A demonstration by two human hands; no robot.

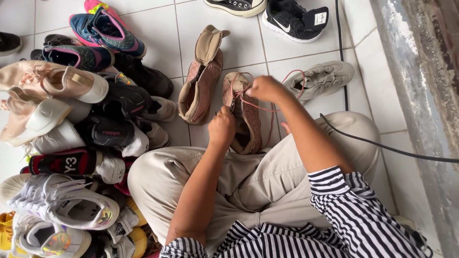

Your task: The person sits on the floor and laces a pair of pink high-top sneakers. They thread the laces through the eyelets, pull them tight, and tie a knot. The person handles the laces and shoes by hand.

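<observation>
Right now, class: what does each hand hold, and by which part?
The right hand pinches the pink lace of the pink-brown shoe, pulling a loop up. The left hand grips that shoe's side, by the opening.

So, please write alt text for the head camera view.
Both hands, left hand and right hand, work the pink lace of a pink-brown shoe on white tiles. Its matching shoe lies beside it; a shoe pile fills the left.

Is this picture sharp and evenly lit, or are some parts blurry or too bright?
Head view: soft, even daylight, faint shadows; the pale tiled floor looks slightly washed out; the left hand, right hand and pink shoe are fairly sharp; the wall at the right edge looks smeared and stretched.
</observation>
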